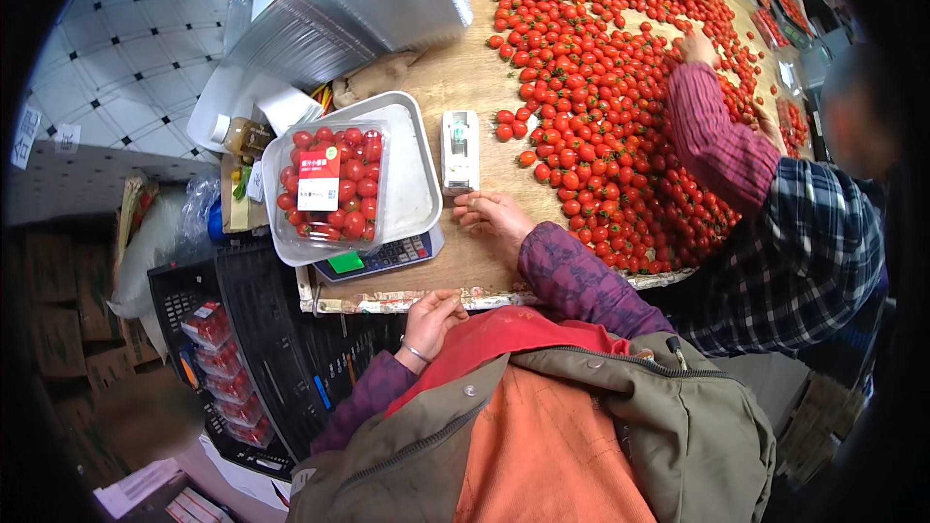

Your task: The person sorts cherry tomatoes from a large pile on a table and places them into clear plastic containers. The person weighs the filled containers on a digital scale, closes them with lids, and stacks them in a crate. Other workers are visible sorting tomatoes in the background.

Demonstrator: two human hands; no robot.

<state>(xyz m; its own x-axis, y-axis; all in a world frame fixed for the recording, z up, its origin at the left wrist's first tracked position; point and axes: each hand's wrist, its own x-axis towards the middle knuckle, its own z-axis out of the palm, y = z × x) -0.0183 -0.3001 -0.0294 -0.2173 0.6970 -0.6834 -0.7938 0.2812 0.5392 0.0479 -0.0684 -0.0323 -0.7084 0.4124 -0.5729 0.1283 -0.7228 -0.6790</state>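
My right hand (498, 216) is at the lower end of a small white label dispenser (460, 152) on the wooden table, fingertips at its edge. Its fingers are slightly apart, with nothing visible between them. My left hand (434, 323) rests by the table's front edge, fingers curled; whether it pinches something small is hard to see. Left of the dispenser, a clear plastic box of cherry tomatoes (354, 189) with a red and white label sits in a white tray (414, 167). Under that tray is a digital scale (396, 254) with a keypad.
Loose cherry tomatoes (581, 131) cover the table's right side, where a co-worker's hand (699, 49) reaches in. Stacked clear plastic containers (349, 7) stand at the back left. A black crate (251, 334) at lower left holds several packed boxes (227, 385).
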